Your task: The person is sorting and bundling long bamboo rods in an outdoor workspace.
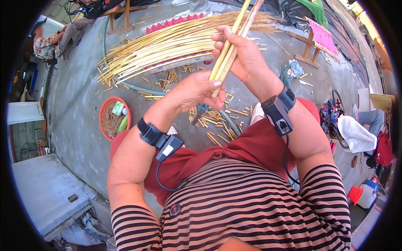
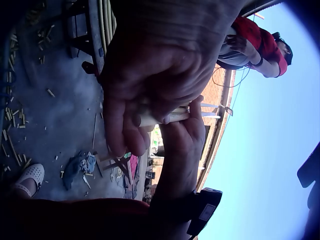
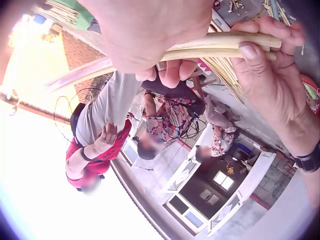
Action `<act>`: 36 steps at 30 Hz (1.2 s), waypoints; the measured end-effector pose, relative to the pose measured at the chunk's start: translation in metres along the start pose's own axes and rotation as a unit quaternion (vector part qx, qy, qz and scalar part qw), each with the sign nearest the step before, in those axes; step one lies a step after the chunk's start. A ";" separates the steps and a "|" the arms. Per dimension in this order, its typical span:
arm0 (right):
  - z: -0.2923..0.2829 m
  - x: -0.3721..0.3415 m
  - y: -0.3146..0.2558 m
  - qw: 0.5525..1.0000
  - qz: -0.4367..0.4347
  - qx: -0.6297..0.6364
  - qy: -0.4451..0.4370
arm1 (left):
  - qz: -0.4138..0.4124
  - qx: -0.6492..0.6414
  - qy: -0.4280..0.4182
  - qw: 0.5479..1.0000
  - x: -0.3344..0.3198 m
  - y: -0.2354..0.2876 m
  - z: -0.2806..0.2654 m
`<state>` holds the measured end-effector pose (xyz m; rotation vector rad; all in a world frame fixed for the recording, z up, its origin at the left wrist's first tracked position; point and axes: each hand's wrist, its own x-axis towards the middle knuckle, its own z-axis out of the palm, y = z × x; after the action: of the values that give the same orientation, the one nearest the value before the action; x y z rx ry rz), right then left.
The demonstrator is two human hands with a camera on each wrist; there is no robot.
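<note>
Two or more pale yellow stalks [image 1: 229,53] are held side by side, slanting up and away from the body. The left hand [image 1: 200,91] pinches their near ends, its thumb along the top. Further up, the right hand [image 1: 247,56] has its thumb and fingers round the same stalks. In the right wrist view the stalks [image 3: 225,41] run between the right hand [image 3: 150,35] and the left hand [image 3: 272,75]. The left wrist view shows a cut stalk end [image 2: 147,119] under the left hand [image 2: 160,60], which is dark there.
A large pile of long stalks [image 1: 155,50] lies beyond the hands. Short cut pieces [image 1: 215,121] and blue-handled cutters [image 1: 201,111] are on the floor. An orange basket [image 1: 101,121] stands at the left, a pink-topped stool [image 1: 322,37] at the upper right. Other people are nearby.
</note>
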<state>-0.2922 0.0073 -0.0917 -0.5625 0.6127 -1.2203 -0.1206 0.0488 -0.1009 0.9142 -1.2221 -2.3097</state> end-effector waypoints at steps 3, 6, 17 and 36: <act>0.015 -0.003 -0.005 1.000 -0.024 0.004 0.001 | 0.005 -0.001 -0.005 1.000 0.000 0.001 0.000; 0.023 -0.002 -0.012 0.998 -0.051 -0.020 -0.012 | 0.029 -0.016 -0.038 0.999 -0.002 0.002 0.000; 0.036 -0.001 -0.023 0.987 -0.154 0.029 -0.035 | 0.214 -0.296 0.019 0.931 0.002 0.000 0.009; 0.048 -0.005 -0.029 0.982 -0.095 0.064 -0.152 | 0.100 -0.029 -0.046 0.993 -0.007 0.025 -0.003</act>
<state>-0.2797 0.0082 -0.0369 -0.6938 0.2236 -1.3090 -0.1126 0.0368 -0.0787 0.6403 -1.2173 -2.2342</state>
